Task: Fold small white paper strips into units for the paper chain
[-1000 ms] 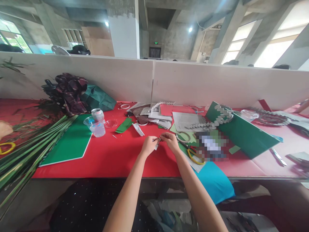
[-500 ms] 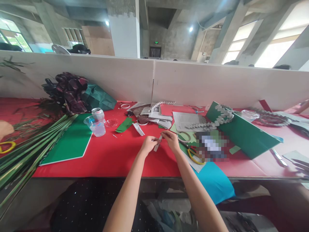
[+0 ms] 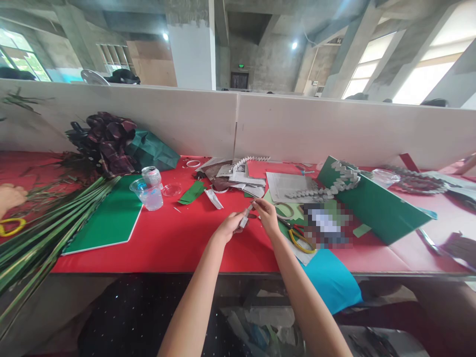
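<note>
A small folded strip of greyish paper [image 3: 244, 221] is pinched in my left hand [image 3: 229, 226], over the red tabletop. My right hand [image 3: 267, 214] has its thumb and fingertips closed on the strip's upper end. Fingers partly cover the strip, so its folds are hard to make out. Just right of my right hand lie yellow-and-red-handled scissors [image 3: 301, 243] and a roll of tape [image 3: 284, 210]. Behind my hands are a white paper piece [image 3: 213, 199] and a stack of grey printed paper [image 3: 245, 181].
A zigzag folded-paper chain [image 3: 330, 187] hangs over a standing green board [image 3: 386, 213]. To the left are plastic cups [image 3: 150, 197], a can [image 3: 151, 174], a green board [image 3: 107, 223] and long green leaves [image 3: 59, 233]. Another person's hand [image 3: 11, 197] shows at far left.
The strip has turned and looks shorter, with its lower part now folded in my left fingers. My right hand has shifted slightly right. At far left, the other person's hand has moved.
</note>
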`<state>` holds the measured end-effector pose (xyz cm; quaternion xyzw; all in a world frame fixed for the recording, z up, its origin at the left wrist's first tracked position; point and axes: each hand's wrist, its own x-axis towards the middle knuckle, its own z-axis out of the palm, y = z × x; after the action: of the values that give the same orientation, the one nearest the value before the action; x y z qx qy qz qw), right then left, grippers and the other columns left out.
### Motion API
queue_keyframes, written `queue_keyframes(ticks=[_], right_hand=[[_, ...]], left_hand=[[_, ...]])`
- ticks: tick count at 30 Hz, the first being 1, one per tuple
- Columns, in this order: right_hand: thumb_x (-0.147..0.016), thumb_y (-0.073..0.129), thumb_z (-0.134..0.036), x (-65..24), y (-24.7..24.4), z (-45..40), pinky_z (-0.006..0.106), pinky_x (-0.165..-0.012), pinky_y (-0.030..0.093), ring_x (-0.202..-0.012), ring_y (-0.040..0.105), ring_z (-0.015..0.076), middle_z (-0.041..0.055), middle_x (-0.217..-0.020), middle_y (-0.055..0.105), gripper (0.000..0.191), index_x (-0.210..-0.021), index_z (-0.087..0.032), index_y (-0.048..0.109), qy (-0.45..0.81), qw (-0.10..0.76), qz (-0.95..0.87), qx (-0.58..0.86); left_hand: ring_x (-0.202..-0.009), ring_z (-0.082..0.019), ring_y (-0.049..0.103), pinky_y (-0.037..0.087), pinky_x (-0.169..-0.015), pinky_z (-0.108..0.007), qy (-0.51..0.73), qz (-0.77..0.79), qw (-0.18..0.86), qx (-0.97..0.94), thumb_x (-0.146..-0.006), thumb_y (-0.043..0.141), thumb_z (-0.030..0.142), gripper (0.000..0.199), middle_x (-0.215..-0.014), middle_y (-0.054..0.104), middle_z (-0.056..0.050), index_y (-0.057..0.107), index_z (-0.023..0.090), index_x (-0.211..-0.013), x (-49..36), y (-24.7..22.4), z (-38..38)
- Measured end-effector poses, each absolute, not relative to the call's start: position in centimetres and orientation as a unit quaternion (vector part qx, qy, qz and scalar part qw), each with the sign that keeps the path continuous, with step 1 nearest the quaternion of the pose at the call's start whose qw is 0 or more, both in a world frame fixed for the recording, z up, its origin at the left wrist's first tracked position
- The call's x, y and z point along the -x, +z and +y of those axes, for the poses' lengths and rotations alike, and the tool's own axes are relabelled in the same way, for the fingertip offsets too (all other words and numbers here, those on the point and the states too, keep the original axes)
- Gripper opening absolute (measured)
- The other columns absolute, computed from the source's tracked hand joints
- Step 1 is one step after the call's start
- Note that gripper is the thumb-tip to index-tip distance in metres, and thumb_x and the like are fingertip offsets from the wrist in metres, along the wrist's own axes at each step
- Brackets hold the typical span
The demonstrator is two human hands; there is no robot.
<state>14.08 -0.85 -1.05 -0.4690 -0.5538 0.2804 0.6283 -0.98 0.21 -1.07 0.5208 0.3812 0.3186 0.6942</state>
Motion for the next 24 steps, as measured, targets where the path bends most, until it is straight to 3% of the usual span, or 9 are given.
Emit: queue_keyframes(ticks=[7, 13, 19, 24], right_hand=[[-0.078, 0.057, -0.041, -14.5, -1.5, -0.6, 0.027, -0.062, 0.045, -0.066, 0.055, 0.0162, 0.0027, -0.07, 0.06, 0.025, -0.08, -0.018, 0.064, 0.269, 0.625, -0.552, 0.482], [-0.079, 0.055, -0.041, -14.4, -1.5, -0.8, 0.026, -0.058, 0.045, -0.066, 0.055, 0.017, 0.0045, -0.071, 0.062, 0.027, -0.085, -0.017, 0.065, 0.251, 0.613, -0.553, 0.506], [-0.077, 0.056, -0.039, -14.2, -2.0, -0.4, 0.027, -0.061, 0.047, -0.063, 0.056, 0.0164, 0.0031, -0.069, 0.062, 0.023, -0.08, -0.018, 0.065, 0.273, 0.595, -0.585, 0.479], [-0.076, 0.059, -0.039, -14.0, -2.5, -0.1, 0.026, -0.057, 0.047, -0.059, 0.056, 0.0152, 0.0025, -0.068, 0.062, 0.021, -0.079, -0.019, 0.064, 0.319, 0.59, -0.587, 0.454]], left_hand=[[-0.058, -0.008, 0.042, 0.028, -0.052, -0.02, 0.321, 0.39, 0.684, -0.526, -0.069, 0.065, 0.056, 0.05, -0.065, 0.051, 0.001, 0.069, 0.016, -0.097, 0.7, -1.0, 0.3], [-0.051, -0.007, 0.033, 0.019, -0.049, -0.023, 0.347, 0.369, 0.646, -0.572, -0.069, 0.064, 0.058, 0.052, -0.053, 0.043, 0.003, 0.072, 0.011, -0.092, 0.4, -0.9, 0.2], [-0.047, -0.009, 0.04, 0.017, -0.045, -0.024, 0.305, 0.374, 0.655, -0.581, -0.07, 0.06, 0.059, 0.051, -0.058, 0.06, -0.002, 0.07, 0.013, -0.09, 0.8, -0.9, 0.3], [-0.044, -0.009, 0.04, 0.02, -0.045, -0.023, 0.303, 0.38, 0.644, -0.591, -0.075, 0.057, 0.057, 0.05, -0.055, 0.063, -0.005, 0.069, 0.012, -0.093, 0.8, -0.4, 0.2]])
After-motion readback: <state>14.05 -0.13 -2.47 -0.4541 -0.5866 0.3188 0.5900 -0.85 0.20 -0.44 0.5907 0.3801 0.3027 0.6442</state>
